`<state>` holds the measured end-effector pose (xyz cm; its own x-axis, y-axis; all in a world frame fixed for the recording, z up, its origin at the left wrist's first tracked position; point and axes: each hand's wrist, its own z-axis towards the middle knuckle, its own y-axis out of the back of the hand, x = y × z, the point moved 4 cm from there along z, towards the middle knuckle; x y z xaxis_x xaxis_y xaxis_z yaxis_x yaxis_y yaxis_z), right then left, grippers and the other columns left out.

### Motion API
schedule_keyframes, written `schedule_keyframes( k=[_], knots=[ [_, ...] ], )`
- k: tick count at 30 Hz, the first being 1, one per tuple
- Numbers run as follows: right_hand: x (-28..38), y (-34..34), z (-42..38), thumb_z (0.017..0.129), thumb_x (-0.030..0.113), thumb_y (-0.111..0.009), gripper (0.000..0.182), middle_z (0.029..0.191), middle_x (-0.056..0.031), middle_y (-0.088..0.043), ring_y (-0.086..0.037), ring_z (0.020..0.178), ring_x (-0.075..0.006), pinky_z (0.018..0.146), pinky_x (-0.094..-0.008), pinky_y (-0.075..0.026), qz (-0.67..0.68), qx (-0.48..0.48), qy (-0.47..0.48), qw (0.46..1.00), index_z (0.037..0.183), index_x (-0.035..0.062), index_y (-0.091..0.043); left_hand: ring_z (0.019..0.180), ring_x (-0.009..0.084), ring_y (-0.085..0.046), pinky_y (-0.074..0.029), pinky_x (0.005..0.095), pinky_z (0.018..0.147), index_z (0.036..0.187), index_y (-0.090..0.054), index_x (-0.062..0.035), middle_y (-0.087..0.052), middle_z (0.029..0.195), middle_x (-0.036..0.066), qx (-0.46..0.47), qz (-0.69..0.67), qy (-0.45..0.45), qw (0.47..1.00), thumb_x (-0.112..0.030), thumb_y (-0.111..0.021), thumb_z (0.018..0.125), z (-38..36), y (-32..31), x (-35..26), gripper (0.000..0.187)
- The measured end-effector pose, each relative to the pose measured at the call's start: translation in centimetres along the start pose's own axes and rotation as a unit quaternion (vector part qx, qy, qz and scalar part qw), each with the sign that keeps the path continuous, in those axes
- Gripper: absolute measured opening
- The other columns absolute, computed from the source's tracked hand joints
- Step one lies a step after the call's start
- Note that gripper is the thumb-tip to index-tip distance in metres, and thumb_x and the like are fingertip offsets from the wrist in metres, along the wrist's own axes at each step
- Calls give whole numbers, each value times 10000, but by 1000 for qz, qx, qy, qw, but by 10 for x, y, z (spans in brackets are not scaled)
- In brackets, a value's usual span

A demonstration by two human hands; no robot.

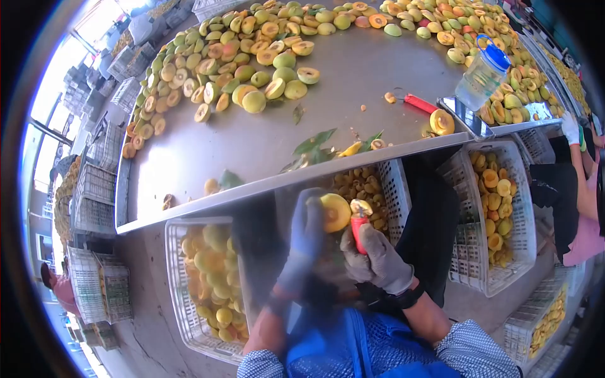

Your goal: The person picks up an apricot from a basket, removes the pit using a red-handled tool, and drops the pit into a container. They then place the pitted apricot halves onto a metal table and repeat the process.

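My left hand (305, 230), in a pale glove and blurred by motion, holds a halved yellow peach (335, 213) with its cut face towards my right hand. My right hand (381, 261), in a greyish glove, is wrapped round a red-handled pitting tool (358, 234). A brownish-yellow lump, perhaps a pit with flesh, sits at the tool's tip and hides the blade. The tip is beside the peach half, a small gap apart. Both hands are in front of the metal table (378, 60), above a crate of small brownish pieces (362, 183).
Many peach halves (252, 101) are heaped on the table. Near its edge lie a red-handled tool (421, 104), a phone (465, 116) and a blue-lidded bottle (482, 79). Crates of peaches (217, 283) (495, 201) flank my legs. A person in pink (589, 227) is at right.
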<state>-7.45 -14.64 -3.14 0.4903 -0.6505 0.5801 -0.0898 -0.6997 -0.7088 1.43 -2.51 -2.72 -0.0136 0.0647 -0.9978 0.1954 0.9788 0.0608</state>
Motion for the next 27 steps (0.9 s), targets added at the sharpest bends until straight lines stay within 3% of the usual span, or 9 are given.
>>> schedule_keyframes(
  k=[3,4,8,10,12,16,21,23,27],
  knots=[
    [-6,3,2,959,540,-425,473,499,58,-357,-302,364,-63,382,-247,-252,115,50,-51,991,919,80,-527,905,146,-578,-477,294,816,1163,-541,-48,-608,977,82,-34,-48,1,998,-427,-341,1015,-3,6,13,454],
    [-2,0,-6,957,545,-424,477,497,53,-366,-308,361,-67,382,-246,-257,-73,32,35,996,897,81,-517,911,129,-566,-473,282,827,1151,-552,-45,-599,992,62,-22,-72,-1,997,-429,-333,1020,-3,5,13,461],
    [1,-9,-6,948,563,-426,487,497,46,-379,-323,357,-72,376,-244,-265,-176,64,26,982,900,88,-522,905,146,-583,-477,295,829,1134,-572,-22,-621,993,92,10,-127,18,992,-487,-336,1005,-8,4,8,538],
    [-8,0,3,937,581,-428,503,499,37,-390,-342,356,-79,371,-243,-273,-87,-79,-53,992,911,89,-531,903,145,-586,-478,296,830,1126,-579,-18,-625,984,91,-6,-125,68,990,-500,-328,1003,-7,6,25,558],
    [-7,1,0,936,582,-430,503,501,34,-392,-347,357,-80,368,-244,-273,-72,-64,-44,994,912,90,-532,893,139,-591,-480,294,813,1112,-586,-13,-633,958,89,-42,-129,132,982,-522,-307,999,-9,8,34,591],
    [-3,11,-4,943,565,-431,482,509,36,-400,-334,354,-77,369,-246,-271,-9,0,-41,999,908,94,-528,887,134,-587,-478,289,802,1109,-584,-9,-631,973,86,-40,-90,93,991,-510,-326,999,-8,8,45,574],
    [-15,21,-2,948,562,-418,478,507,56,-387,-306,349,-66,380,-243,-270,-18,21,-85,996,899,100,-528,919,124,-578,-476,286,815,1133,-572,-12,-622,1024,66,42,-81,57,994,-352,-519,968,-6,-1,30,382],
    [-20,17,-6,945,576,-407,490,504,72,-369,-301,350,-57,388,-235,-270,163,69,-139,974,886,104,-526,931,121,-576,-474,281,827,1136,-571,-16,-621,1027,64,78,-96,73,990,-312,-562,948,-8,-3,20,351],
    [-18,21,-4,943,585,-396,499,504,83,-357,-295,350,-49,391,-226,-266,98,143,-98,980,878,107,-525,962,121,-576,-469,272,862,1156,-570,-33,-621,1035,60,146,-144,116,972,-255,-645,901,-11,-9,27,346]
  ],
)
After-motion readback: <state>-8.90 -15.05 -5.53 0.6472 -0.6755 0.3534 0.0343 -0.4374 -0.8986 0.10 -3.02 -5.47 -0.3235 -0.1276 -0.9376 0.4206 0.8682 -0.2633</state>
